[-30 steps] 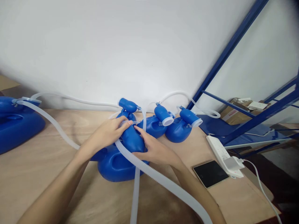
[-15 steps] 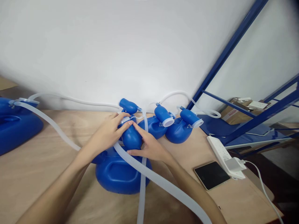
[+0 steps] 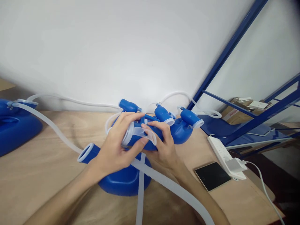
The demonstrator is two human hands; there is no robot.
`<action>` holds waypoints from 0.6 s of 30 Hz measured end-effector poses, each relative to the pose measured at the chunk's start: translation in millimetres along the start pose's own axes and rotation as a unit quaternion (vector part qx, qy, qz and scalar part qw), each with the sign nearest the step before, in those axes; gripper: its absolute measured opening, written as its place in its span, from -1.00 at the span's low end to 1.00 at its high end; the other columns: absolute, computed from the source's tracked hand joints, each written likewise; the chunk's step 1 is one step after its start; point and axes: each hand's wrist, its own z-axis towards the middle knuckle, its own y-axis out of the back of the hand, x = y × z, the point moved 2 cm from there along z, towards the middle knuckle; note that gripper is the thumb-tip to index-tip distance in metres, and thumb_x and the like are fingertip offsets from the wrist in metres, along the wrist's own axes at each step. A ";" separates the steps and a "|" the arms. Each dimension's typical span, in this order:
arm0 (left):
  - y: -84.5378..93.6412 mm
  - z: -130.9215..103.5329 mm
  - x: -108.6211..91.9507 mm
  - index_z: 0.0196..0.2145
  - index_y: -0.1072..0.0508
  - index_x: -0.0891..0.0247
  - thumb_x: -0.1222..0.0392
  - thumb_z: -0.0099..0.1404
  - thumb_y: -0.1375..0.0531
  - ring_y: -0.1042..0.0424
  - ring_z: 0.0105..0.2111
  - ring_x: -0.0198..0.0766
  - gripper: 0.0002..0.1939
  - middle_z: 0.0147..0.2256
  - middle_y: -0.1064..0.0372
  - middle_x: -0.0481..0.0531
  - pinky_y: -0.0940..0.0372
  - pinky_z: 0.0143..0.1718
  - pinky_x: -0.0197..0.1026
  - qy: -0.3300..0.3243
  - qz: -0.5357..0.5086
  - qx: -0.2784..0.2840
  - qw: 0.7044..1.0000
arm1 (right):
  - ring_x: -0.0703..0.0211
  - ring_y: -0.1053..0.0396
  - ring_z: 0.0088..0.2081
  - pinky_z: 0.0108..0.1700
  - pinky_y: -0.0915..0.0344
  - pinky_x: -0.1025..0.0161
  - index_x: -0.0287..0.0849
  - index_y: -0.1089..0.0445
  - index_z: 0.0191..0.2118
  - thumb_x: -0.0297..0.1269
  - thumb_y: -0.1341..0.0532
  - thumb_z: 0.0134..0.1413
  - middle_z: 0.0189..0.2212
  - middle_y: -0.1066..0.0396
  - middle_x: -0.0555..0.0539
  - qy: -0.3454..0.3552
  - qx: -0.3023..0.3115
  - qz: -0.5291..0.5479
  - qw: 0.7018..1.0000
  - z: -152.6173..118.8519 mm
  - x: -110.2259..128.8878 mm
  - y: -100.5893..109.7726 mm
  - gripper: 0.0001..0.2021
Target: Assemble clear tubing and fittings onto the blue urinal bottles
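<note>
Between my two hands is a blue bottle-shaped piece [image 3: 153, 129] with a white ring and a translucent flap at its left end. My left hand [image 3: 119, 142] wraps round the ringed end, its thumb on the flap. My right hand [image 3: 165, 142] grips the other end, fingers over the top. Below them a large blue container [image 3: 123, 182] rests on the table, partly hidden by my left hand and a ribbed white hose [image 3: 168, 182]. A blue neck with a white rim [image 3: 87, 153] shows left of my left hand.
More blue containers with necks stand by the wall, one at centre [image 3: 128, 106], others right [image 3: 180, 132]. Another blue container [image 3: 21, 128] is at far left. A phone [image 3: 212, 175] and power strip [image 3: 221, 151] lie right. A blue metal frame [image 3: 229, 47] rises behind.
The blue piece in my hands has turned from upright to sideways, showing its ringed end and flap. My left hand is lower and wraps round it. The white-rimmed neck at left has come into view.
</note>
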 end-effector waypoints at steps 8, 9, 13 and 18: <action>4.8 -10.4 -14.3 0.34 -0.21 -0.03 0.22 0.41 -0.20 -0.07 0.42 0.06 -0.41 0.42 -0.06 0.08 -0.21 0.35 0.14 -0.047 -0.029 -0.007 0.998 | -0.12 -0.35 0.14 0.14 -0.51 -0.04 0.01 -0.11 0.46 -0.40 -0.29 0.27 0.07 -0.30 -0.24 0.028 -0.042 -0.053 0.997 4.8 24.9 25.0 -0.29; 4.4 -10.6 -14.5 0.35 -0.19 -0.04 0.21 0.42 -0.20 -0.09 0.41 0.04 -0.41 0.41 -0.09 0.07 -0.22 0.35 0.12 -0.047 -0.037 -0.002 0.998 | -0.12 -0.35 0.14 0.14 -0.51 -0.05 0.04 -0.12 0.45 -0.38 -0.29 0.27 0.07 -0.31 -0.23 0.029 -0.043 -0.061 0.997 5.1 24.8 26.1 -0.30; 1.8 -12.0 -12.4 0.29 -0.23 0.03 0.15 0.46 -0.17 -0.28 0.29 -0.03 -0.52 0.26 -0.30 0.09 -0.29 0.27 0.01 -0.048 -0.014 -0.021 0.999 | -0.05 -0.37 0.14 0.15 -0.51 -0.04 0.14 -0.15 0.43 -0.43 -0.25 0.31 0.06 -0.34 -0.17 0.045 -0.056 -0.084 0.994 6.4 17.2 22.2 -0.35; 2.5 -8.0 -1.5 -0.05 -0.40 0.19 -0.03 0.55 0.05 -0.50 -0.15 -0.06 -0.67 -0.18 -0.50 0.09 -0.38 -0.03 0.00 0.072 0.047 -0.037 0.996 | -0.07 -0.35 0.16 0.13 -0.51 0.00 0.13 -0.32 0.32 -0.50 -0.30 0.23 0.07 -0.38 -0.14 0.073 -0.057 -0.122 0.988 7.2 9.5 10.3 -0.39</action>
